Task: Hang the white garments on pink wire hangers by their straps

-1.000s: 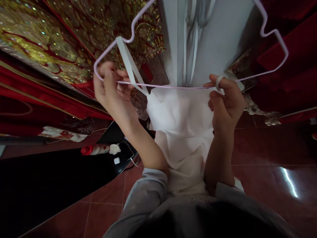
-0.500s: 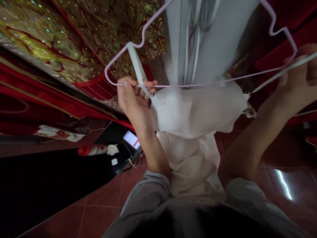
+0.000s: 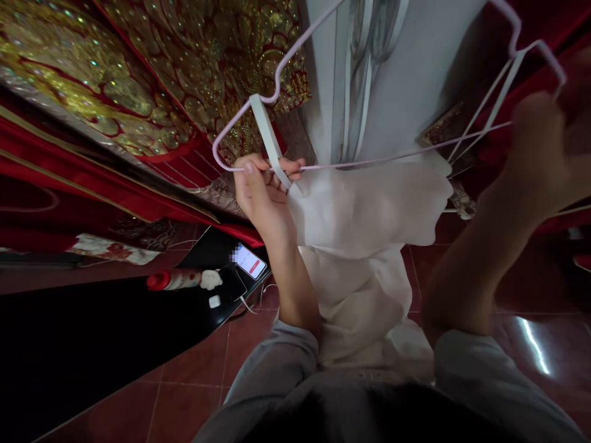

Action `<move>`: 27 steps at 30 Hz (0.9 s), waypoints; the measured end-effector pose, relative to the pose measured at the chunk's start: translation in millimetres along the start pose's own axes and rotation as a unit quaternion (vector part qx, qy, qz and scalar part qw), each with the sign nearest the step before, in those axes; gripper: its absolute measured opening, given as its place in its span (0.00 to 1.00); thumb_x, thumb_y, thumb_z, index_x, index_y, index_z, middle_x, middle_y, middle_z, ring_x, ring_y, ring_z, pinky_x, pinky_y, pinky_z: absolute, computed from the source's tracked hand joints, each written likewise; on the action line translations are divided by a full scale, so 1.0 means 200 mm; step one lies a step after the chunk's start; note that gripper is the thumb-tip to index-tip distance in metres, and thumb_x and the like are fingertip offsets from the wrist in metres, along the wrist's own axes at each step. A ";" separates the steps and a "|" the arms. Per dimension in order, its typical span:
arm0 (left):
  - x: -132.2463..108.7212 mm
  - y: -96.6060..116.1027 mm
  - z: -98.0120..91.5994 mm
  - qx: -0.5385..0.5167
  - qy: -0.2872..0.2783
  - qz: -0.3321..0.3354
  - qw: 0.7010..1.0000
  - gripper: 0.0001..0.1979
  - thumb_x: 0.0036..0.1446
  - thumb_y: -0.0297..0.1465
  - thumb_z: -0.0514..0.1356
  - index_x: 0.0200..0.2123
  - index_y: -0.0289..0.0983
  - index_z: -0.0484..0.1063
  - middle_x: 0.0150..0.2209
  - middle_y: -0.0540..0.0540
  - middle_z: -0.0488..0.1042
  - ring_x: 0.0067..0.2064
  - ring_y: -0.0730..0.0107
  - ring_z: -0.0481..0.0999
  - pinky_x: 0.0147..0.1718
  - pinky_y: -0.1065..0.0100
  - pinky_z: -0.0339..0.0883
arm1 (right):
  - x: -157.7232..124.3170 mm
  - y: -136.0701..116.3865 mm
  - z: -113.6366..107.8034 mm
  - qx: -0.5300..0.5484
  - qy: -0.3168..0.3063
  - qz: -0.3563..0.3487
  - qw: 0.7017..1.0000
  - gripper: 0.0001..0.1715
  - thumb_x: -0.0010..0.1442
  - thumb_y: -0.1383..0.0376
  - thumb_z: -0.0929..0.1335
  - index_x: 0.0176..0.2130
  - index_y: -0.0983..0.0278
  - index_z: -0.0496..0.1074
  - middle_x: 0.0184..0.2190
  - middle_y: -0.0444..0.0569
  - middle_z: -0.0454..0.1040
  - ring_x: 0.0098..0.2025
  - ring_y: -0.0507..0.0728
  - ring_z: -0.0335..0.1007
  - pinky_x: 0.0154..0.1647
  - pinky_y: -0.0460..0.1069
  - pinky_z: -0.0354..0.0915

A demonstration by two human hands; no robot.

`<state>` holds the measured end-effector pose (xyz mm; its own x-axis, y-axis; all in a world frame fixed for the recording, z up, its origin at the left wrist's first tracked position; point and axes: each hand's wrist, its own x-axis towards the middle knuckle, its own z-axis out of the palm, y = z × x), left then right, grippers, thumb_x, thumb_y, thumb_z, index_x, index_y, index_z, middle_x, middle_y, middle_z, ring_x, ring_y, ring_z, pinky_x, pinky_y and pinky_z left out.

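My left hand (image 3: 270, 191) is closed around the lower bar at the left end of a pale pink clothes hanger (image 3: 369, 161). A white shoulder strap (image 3: 266, 132) loops over the hanger's left notch and passes by my left fingers. Below the bar hangs a white strappy garment (image 3: 369, 212), its lower part falling in folds. Its other strap (image 3: 501, 98) is looped over the right notch. My right hand (image 3: 535, 160), blurred, is beside the hanger's right end, its fingers apart and no strap visible in it.
Red and gold sequined garments (image 3: 152, 74) hang at the left. Grey-white panels with straps (image 3: 364, 80) are ahead. On a black table (image 3: 115, 332) lie a lit phone (image 3: 252, 261), a red-capped bottle (image 3: 178, 280), a small white case (image 3: 215, 301) and a cable. Red floor tiles (image 3: 194, 403) lie below.
The right strap was stretched to my right hand; now it sits over the hanger's right notch and the hand has let it go. The hanger and my left hand have shifted slightly right.
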<state>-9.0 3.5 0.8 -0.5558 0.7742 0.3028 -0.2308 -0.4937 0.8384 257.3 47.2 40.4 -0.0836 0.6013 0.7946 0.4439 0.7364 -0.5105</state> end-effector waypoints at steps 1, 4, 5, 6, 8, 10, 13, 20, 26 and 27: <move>-0.01 0.00 0.01 0.006 0.007 -0.001 1.000 0.14 0.76 0.44 0.52 0.38 0.43 0.60 0.31 0.48 0.76 0.37 0.63 0.83 0.39 0.65 0.76 | -0.05 -0.05 0.06 -0.002 0.073 -0.020 0.997 0.16 0.69 0.48 0.66 0.55 0.41 0.74 0.52 0.41 0.73 0.64 0.64 0.68 0.50 0.61 0.76; -0.04 0.00 0.04 0.004 0.014 -0.003 1.000 0.13 0.77 0.39 0.48 0.37 0.42 0.60 0.30 0.47 0.77 0.36 0.64 0.82 0.37 0.66 0.75 | -0.23 -0.18 0.24 0.016 -0.017 0.053 0.998 0.21 0.65 0.52 0.72 0.57 0.47 0.76 0.50 0.47 0.73 0.41 0.54 0.73 0.33 0.52 0.75; -0.05 0.00 0.05 -0.005 0.015 -0.001 1.000 0.12 0.77 0.37 0.49 0.38 0.42 0.61 0.31 0.47 0.77 0.36 0.64 0.82 0.37 0.66 0.75 | -0.27 -0.21 0.29 0.021 -0.048 0.070 0.996 0.24 0.64 0.52 0.73 0.58 0.48 0.75 0.51 0.48 0.72 0.36 0.51 0.70 0.30 0.51 0.73; -0.05 -0.01 0.05 -0.015 0.017 0.002 1.000 0.11 0.77 0.36 0.50 0.39 0.41 0.62 0.32 0.46 0.78 0.37 0.64 0.83 0.38 0.66 0.75 | -0.31 -0.23 0.34 0.025 -0.071 0.084 0.994 0.25 0.63 0.53 0.73 0.59 0.49 0.74 0.52 0.49 0.70 0.32 0.49 0.67 0.28 0.50 0.72; -0.06 -0.02 0.03 -0.028 0.022 0.018 0.999 0.08 0.76 0.34 0.53 0.42 0.39 0.68 0.35 0.45 0.80 0.40 0.65 0.83 0.43 0.66 0.75 | -0.36 -0.24 0.40 0.025 -0.056 0.100 0.993 0.24 0.64 0.54 0.72 0.59 0.49 0.73 0.52 0.50 0.69 0.32 0.49 0.65 0.30 0.51 0.73; -0.06 -0.02 0.00 -0.010 0.021 0.049 0.999 0.09 0.75 0.31 0.55 0.42 0.36 0.75 0.37 0.43 0.81 0.42 0.66 0.82 0.48 0.65 0.73 | -0.37 -0.23 0.43 0.022 -0.028 0.108 0.994 0.20 0.66 0.55 0.70 0.57 0.48 0.73 0.52 0.51 0.69 0.36 0.52 0.67 0.32 0.52 0.73; -0.09 0.04 -0.06 0.073 -0.009 0.060 0.995 0.16 0.73 0.33 0.58 0.34 0.34 0.82 0.33 0.43 0.79 0.37 0.68 0.77 0.44 0.66 0.70 | -0.38 -0.22 0.45 0.032 -0.007 0.103 0.994 0.19 0.67 0.55 0.70 0.56 0.48 0.73 0.51 0.50 0.69 0.37 0.53 0.69 0.32 0.53 0.72; -0.02 0.41 -0.05 -0.011 -0.017 -0.027 0.999 0.25 0.76 0.41 0.52 0.37 0.37 0.85 0.35 0.47 0.77 0.30 0.73 0.67 0.25 0.73 0.62 | -0.39 -0.21 0.45 0.044 -0.010 0.101 0.994 0.18 0.67 0.53 0.68 0.56 0.49 0.73 0.52 0.51 0.70 0.38 0.55 0.69 0.33 0.54 0.72; 0.11 0.37 -0.10 -0.036 0.072 0.041 0.996 0.23 0.77 0.39 0.43 0.52 0.37 0.76 0.65 0.49 0.73 0.58 0.67 0.75 0.38 0.72 0.73 | -0.38 -0.22 0.45 0.057 0.002 0.097 0.994 0.18 0.67 0.59 0.70 0.56 0.53 0.74 0.50 0.52 0.69 0.42 0.54 0.70 0.33 0.51 0.71; 0.10 0.32 -0.10 -0.026 0.106 0.047 0.993 0.18 0.74 0.37 0.48 0.53 0.37 0.74 0.65 0.48 0.73 0.58 0.67 0.75 0.38 0.72 0.73 | -0.38 -0.21 0.46 0.057 0.005 0.095 0.994 0.18 0.67 0.58 0.69 0.56 0.53 0.74 0.50 0.51 0.69 0.41 0.53 0.70 0.32 0.51 0.71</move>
<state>-52.0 -20.5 51.7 -0.7312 0.6257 0.2718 -0.2084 -0.5843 0.7843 163.4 -1.7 -28.2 0.0004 0.7303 0.6831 0.3474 0.6404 -0.6850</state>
